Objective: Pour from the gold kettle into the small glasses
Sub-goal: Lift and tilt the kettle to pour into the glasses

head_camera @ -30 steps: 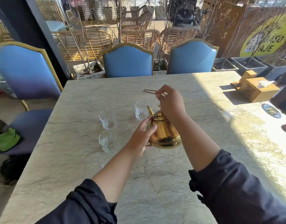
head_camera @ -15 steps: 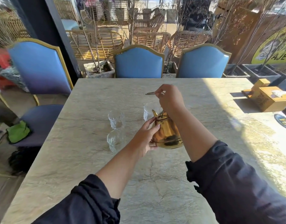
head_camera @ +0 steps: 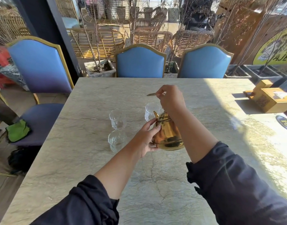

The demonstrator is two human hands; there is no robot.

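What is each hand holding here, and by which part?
Both hold the gold kettle: the right hand grips its raised handle from above, and the left hand steadies the side of its body.

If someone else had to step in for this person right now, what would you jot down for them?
Right hand: raised above the table, holding the kettle's thin handle.
Left hand: steadying the side of the gold kettle, which is tipped with its spout toward the far glass.
The two other glasses stand to the left on the table.
Done: kettle lifted and aimed. No liquid is visible in any glass.
Left: fill all three.
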